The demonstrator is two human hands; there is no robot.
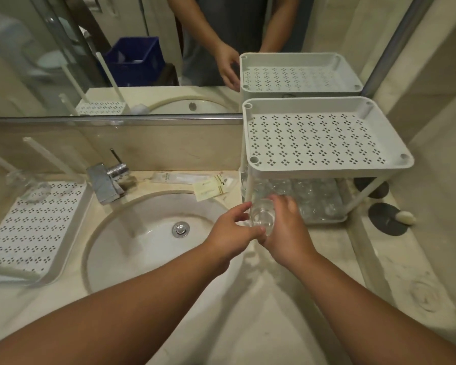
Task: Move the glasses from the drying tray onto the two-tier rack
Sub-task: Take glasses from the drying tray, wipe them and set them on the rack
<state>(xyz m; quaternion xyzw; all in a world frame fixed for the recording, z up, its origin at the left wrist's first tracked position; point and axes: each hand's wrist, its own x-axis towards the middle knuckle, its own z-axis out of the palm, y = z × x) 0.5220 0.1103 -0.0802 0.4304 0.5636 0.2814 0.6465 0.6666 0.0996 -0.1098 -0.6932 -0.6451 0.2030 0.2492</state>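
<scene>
A clear glass [261,216] is held between both hands just in front of the two-tier rack [327,164]. My left hand [231,233] pinches it from the left; my right hand [287,230] curls round its right side. The rack's lower tier [324,219] holds several clear glasses; its perforated top tier carries nothing. On the left stands the white perforated drying tray [37,233], with one clear glass [28,185] at its far corner.
A round sink [148,233] with a chrome tap [106,180] lies between tray and rack. Sachets [211,189] lie behind the sink. Two dark round pads [387,218], one with a soap piece, sit right of the rack. A mirror runs behind.
</scene>
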